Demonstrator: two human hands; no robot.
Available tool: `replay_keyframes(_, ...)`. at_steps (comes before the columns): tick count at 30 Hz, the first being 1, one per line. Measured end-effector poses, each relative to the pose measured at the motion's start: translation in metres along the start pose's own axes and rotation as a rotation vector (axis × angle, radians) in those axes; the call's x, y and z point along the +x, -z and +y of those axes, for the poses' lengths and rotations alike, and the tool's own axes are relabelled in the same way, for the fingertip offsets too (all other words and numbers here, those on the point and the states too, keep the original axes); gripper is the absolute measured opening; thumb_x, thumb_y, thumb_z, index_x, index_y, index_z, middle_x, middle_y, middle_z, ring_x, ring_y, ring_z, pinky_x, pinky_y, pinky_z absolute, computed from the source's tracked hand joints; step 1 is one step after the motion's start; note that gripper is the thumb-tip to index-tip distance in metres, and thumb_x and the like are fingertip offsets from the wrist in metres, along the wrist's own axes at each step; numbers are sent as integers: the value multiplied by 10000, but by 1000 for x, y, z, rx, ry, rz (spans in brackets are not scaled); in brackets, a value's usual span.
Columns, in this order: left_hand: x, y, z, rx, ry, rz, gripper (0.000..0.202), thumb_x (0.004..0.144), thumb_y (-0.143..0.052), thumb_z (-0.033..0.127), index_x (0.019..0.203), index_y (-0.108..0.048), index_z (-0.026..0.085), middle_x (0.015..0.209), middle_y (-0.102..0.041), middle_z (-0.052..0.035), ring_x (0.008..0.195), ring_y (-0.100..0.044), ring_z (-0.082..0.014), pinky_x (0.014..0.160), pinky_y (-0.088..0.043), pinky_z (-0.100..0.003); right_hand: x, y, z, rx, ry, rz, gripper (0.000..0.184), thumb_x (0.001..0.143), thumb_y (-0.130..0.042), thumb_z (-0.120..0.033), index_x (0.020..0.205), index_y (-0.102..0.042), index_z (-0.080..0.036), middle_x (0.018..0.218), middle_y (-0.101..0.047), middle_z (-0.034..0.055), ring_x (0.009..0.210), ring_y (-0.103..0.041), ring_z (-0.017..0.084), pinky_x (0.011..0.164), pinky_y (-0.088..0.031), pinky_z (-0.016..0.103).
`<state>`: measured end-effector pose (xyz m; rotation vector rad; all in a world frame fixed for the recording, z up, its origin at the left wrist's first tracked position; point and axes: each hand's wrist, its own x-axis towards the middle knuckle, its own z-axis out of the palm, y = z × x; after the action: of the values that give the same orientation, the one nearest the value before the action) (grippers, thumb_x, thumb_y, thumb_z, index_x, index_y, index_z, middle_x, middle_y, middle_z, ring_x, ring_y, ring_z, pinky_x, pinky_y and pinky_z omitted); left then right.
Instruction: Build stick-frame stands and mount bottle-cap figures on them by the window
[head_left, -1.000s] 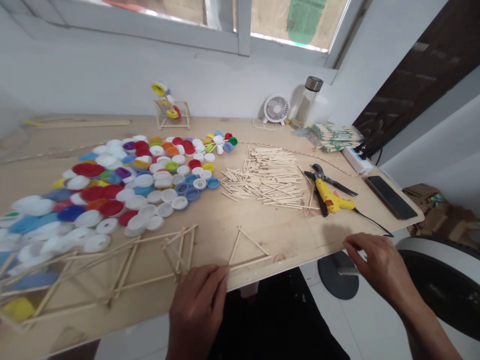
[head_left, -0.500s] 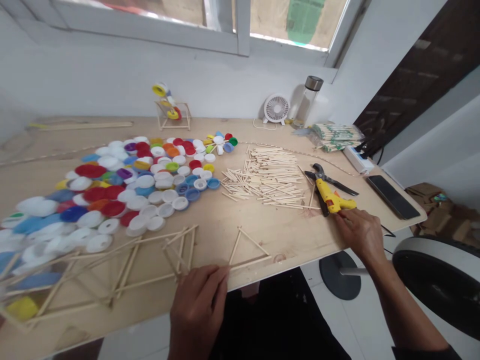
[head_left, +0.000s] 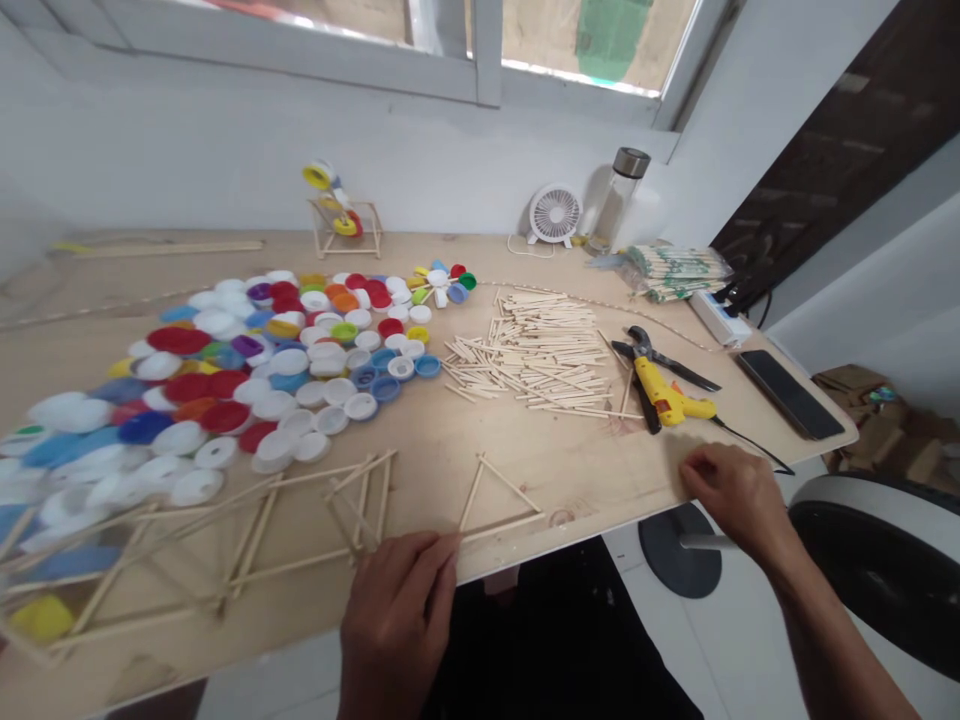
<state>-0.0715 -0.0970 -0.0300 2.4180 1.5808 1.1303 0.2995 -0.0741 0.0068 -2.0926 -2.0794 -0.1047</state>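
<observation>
My left hand [head_left: 397,615] rests at the near table edge, fingers together, pressing the bottom left corner of a small triangle of wooden sticks [head_left: 501,500]. My right hand [head_left: 731,490] hovers at the table edge on the right, fingers curled with nothing visible in them. It is just below a yellow glue gun [head_left: 666,398] and does not touch it. The gun's black cord [head_left: 754,448] runs past the hand. Black pliers [head_left: 651,352] lie beside the gun. A pile of short sticks [head_left: 536,350] sits in the middle of the wooden table [head_left: 600,465].
Many coloured bottle caps [head_left: 247,370] cover the left of the table. Larger stick frames [head_left: 247,540] lie near the front left. A phone [head_left: 789,392], power strip [head_left: 718,318], bagged sticks [head_left: 671,270], bottle [head_left: 619,200], small fan [head_left: 555,215] and a stick model [head_left: 341,215] stand behind.
My right hand reached up to the glue gun half a second ago, then drew back to the table edge without it. My left hand stayed on the triangle's corner.
</observation>
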Motion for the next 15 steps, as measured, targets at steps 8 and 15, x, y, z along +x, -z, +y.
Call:
replay_keyframes(8, 1, -1, -2, -3, -12, 5, 129, 824, -562, 98, 923, -613, 162, 836, -610, -48, 774, -582, -162, 758, -446, -325, -66, 12, 15, 59, 93, -244, 265, 842, -490, -375, 633, -545, -222, 558, -590, -11, 517, -552, 157, 567, -392, 303)
replay_keyframes(15, 2, 0, 1, -4, 3, 23, 122, 827, -555, 111, 913, -616, 173, 819, -619, -43, 757, -587, -161, 738, -453, -321, -17, 13, 22, 14, 148, 95, 213, 827, -519, -287, 1005, -602, -204, 975, -680, 84, 924, -623, 257, 785, -455, 384)
